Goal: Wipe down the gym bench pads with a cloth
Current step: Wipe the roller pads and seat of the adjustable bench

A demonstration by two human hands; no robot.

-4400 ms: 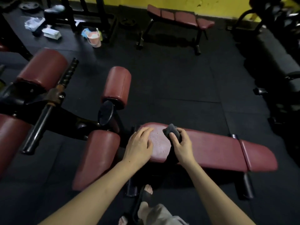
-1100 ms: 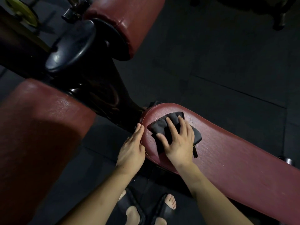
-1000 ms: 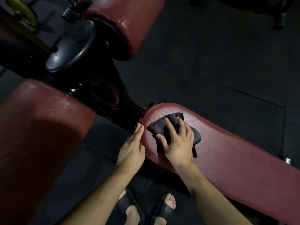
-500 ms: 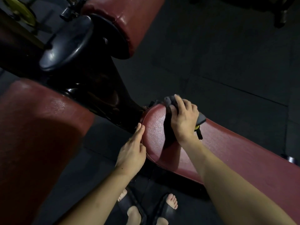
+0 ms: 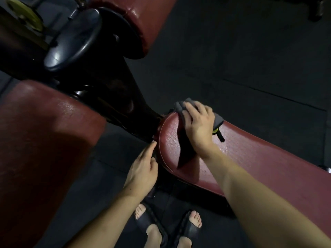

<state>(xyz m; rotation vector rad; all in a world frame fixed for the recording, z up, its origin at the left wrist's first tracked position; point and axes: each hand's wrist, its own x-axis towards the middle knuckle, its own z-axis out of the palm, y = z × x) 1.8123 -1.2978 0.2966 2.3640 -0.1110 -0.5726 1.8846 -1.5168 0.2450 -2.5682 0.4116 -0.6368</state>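
We see the dark grey cloth (image 5: 217, 119) lying on the far edge of the maroon bench pad (image 5: 250, 158), close to its rounded end, with a corner spilling past that edge. The right hand (image 5: 198, 126) lies flat on top of it, fingers spread and only slightly bent, pressing it to the pad (a small black and yellow tag (image 5: 219, 134) pokes out beside the hand). The left hand (image 5: 143, 169) rests against the rounded end's near rim, fingers straight, holding nothing. Beyond that end, a black frame (image 5: 116, 97) carries two maroon roller pads (image 5: 44, 131) and a black disc (image 5: 71, 38). Below us, feet in black slides (image 5: 150, 221) stand on the dark floor (image 5: 232, 51).
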